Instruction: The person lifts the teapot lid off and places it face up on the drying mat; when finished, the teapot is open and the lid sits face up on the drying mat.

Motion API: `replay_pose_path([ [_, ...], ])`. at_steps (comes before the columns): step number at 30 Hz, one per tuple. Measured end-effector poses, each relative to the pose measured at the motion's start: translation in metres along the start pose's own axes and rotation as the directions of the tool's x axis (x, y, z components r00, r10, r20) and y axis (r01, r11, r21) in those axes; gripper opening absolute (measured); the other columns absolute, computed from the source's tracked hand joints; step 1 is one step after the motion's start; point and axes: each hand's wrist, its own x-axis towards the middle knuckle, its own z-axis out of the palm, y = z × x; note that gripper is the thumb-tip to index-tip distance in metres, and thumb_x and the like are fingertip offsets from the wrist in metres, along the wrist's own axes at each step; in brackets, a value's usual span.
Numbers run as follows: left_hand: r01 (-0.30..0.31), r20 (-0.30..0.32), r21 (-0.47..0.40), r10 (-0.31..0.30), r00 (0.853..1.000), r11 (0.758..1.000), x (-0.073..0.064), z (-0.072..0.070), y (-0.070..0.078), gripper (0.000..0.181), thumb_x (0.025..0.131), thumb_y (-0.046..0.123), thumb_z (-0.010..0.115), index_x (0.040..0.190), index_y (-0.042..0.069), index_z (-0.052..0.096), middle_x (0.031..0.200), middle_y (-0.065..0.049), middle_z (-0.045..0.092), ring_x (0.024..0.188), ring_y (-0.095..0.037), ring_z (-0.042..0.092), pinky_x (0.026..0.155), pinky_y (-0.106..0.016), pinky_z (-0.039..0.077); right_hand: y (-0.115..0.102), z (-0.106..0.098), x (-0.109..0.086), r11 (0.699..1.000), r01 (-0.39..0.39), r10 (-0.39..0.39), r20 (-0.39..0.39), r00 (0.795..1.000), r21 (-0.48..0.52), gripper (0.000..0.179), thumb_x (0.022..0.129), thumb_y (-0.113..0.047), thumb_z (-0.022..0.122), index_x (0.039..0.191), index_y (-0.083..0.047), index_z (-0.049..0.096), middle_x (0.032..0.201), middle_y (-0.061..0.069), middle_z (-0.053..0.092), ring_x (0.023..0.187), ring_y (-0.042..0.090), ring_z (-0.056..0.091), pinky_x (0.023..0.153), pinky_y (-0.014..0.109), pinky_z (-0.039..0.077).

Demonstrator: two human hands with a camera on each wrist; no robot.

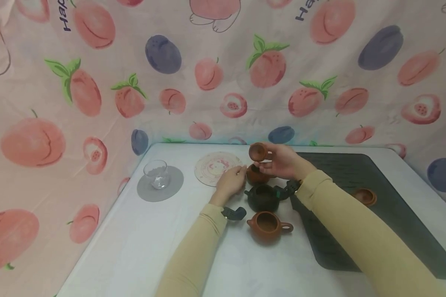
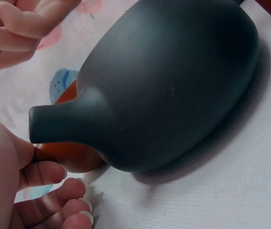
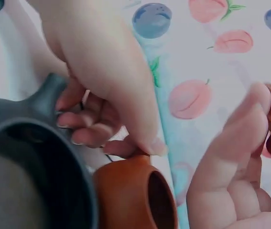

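Note:
My right hand [image 1: 286, 161] holds a small brown clay cup [image 1: 258, 152], raised above the back teapot and tilted so its inside shows. My left hand [image 1: 228, 185] pinches the spout of a reddish-brown teapot [image 3: 118, 195] between thumb and forefinger; its other fingers are loosely bent. Right in front of that pot stands a dark teapot [image 1: 263, 202], its spout close over my left thumb in the left wrist view. A second reddish-brown teapot [image 1: 265, 239] is nearest me, handle to the right. All three pots stand in a row, lidless.
On the right lies a dark tray [image 1: 342, 247] bearing a small brown cup [image 1: 365, 197], partly behind my right sleeve. Behind my left hand is a round patterned mat [image 1: 208, 169]. Farther left, a clear glass cup [image 1: 157, 177] stands on a grey round mat [image 1: 146, 192].

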Motion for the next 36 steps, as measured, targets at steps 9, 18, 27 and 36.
replay_pose_path([
  [9, 0.003, 0.006, -0.005, -0.003, 1.0, 1.0, 0.0, 0.0, 0.001, 0.05, 0.11, 0.05, 0.033, 0.084, 0.016, 0.058, 0.061, -0.001, 0.06, 0.052, -0.018, 0.059, 0.058, -0.036, 0.042, 0.003, -0.006, 0.0, 0.895, 0.035, -0.065, -0.053, 0.996, -0.445, 0.028, 0.1, -0.033, 0.069, 0.106, -0.007, 0.063, 0.097, 0.008, 0.056, 0.08, 0.024, 0.051, 0.073, 0.039, 0.043],
  [18, 0.007, 0.005, 0.011, -0.007, 1.0, 1.0, -0.001, 0.0, 0.0, 0.057, 0.107, 0.06, 0.028, 0.084, 0.017, 0.058, 0.062, -0.001, 0.06, 0.053, -0.018, 0.058, 0.06, -0.036, 0.042, -0.003, -0.008, -0.006, 0.701, -0.006, -0.104, -0.11, 0.989, -0.713, 0.05, 0.089, -0.022, 0.081, 0.127, -0.002, 0.056, 0.108, 0.015, 0.06, 0.089, 0.03, 0.056, 0.084, 0.049, 0.051],
  [27, 0.022, -0.005, 0.007, -0.022, 1.0, 1.0, -0.002, 0.002, 0.001, 0.056, 0.107, 0.06, 0.028, 0.086, 0.018, 0.057, 0.062, 0.0, 0.059, 0.053, -0.019, 0.057, 0.059, -0.037, 0.041, -0.016, -0.015, -0.024, 0.581, -0.034, -0.068, -0.09, 0.994, -0.813, 0.056, 0.09, -0.021, 0.08, 0.133, -0.002, 0.05, 0.11, 0.017, 0.064, 0.099, 0.04, 0.064, 0.073, 0.038, 0.049],
  [36, 0.016, -0.026, 0.019, -0.015, 1.0, 1.0, -0.001, 0.004, -0.001, 0.047, 0.109, 0.053, 0.032, 0.09, 0.019, 0.057, 0.063, -0.001, 0.06, 0.056, -0.02, 0.058, 0.061, -0.038, 0.042, -0.029, -0.033, -0.046, 0.413, 0.002, -0.074, -0.031, 0.997, -0.911, 0.044, 0.09, -0.023, 0.079, 0.122, -0.003, 0.056, 0.108, 0.013, 0.063, 0.098, 0.034, 0.065, 0.083, 0.042, 0.055],
])
